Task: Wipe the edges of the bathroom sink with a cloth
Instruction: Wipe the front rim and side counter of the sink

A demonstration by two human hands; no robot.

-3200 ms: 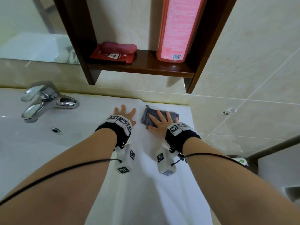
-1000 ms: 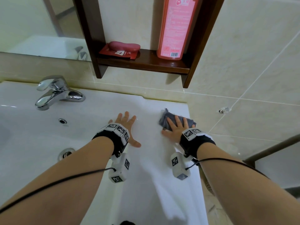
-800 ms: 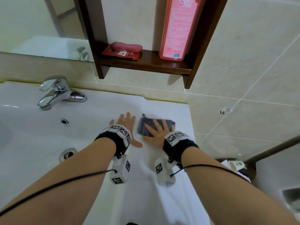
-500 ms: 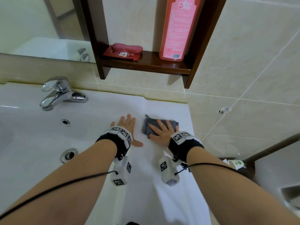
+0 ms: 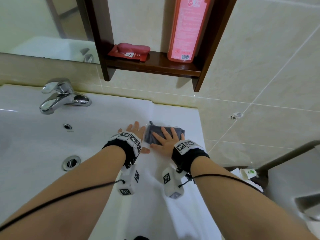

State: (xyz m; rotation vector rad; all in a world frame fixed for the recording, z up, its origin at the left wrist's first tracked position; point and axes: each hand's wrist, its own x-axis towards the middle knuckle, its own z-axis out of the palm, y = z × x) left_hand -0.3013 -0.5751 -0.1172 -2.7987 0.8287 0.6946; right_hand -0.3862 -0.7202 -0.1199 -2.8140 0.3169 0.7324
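The grey cloth (image 5: pixel 164 135) was found flattened on the right-hand ledge of the white sink (image 5: pixel 173 116), at about one o'clock from the basin drain (image 5: pixel 71 162), pinned under the right hand (image 5: pixel 167 142). Its fingers (image 5: pixel 173 133) were spread wide and laid flat over the fabric; nothing was gripped, the cloth being pressed rather than held. The left hand (image 5: pixel 136 134) was rested palm-down on the bare porcelain just beside the cloth, at its nine o'clock, fingers likewise extended and empty. Compared with a second before, the cloth had been drawn inward from the outer right edge of the ledge, toward the left hand, and half a second before it had lain almost where it was now, slightly farther from the left hand. A short side-to-side stroke across the same patch was therefore judged to be under way, with the right rear corner being worked repeatedly. The back ledge around the chrome faucet (image 5: pixel 62 96), at eleven o'clock from the hands, and the near front rim were judged likely to remain unwiped. The wooden shelf (image 5: pixel 152 66) with its pink bottle (image 5: pixel 187 28) was seen at twelve o'clock, well apart.
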